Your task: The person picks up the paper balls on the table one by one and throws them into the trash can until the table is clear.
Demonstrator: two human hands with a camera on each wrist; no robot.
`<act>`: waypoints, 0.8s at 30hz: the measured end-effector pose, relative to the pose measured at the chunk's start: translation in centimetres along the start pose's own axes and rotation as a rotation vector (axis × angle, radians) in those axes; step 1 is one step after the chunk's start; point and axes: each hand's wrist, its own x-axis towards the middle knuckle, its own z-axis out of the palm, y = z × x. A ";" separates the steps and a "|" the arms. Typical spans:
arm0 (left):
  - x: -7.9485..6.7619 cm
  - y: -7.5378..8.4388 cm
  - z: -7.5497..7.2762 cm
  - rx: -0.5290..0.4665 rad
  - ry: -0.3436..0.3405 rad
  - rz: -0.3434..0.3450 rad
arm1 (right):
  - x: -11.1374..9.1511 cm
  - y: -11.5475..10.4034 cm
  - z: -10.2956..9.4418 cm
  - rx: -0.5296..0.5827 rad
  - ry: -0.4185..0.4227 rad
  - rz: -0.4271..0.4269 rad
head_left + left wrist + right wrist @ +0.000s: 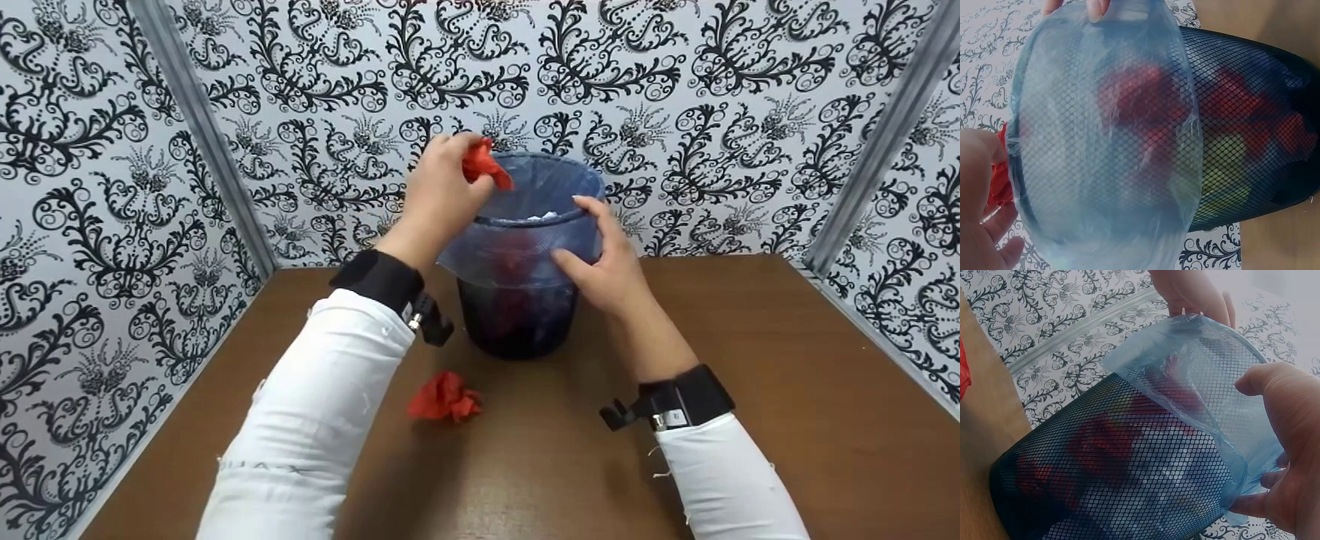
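Note:
A black mesh waste bin (517, 322) stands upright on the table with a translucent blue liner (487, 255) folded over its rim. My left hand (442, 184) pinches a crumpled piece of red paper (486, 166) at the left side of the bin's mouth. At the bin's right side, my right hand (611, 262) holds the lined upper part, its thumb on the front and fingers by the rim. Through the mesh, the left wrist view shows red and yellow-green crumpled pieces (1224, 171); whitish ones (1168, 455) show in the right wrist view.
Another crumpled red paper (444, 397) lies on the brown wooden table (540, 465), in front of the bin and to its left. Patterned black-and-white panels (337, 97) enclose the table at the back and sides, with grey strips at the corners.

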 end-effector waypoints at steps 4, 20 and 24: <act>0.0 0.2 0.3 0.025 -0.017 -0.025 | 0.0 0.0 0.0 0.011 -0.004 0.005; -1.6 -0.9 -0.7 0.063 0.007 0.109 | 0.0 -0.1 0.0 0.014 -0.007 0.005; -3.0 -2.1 -1.4 0.083 0.022 0.157 | -0.1 -0.1 0.0 0.008 0.006 -0.002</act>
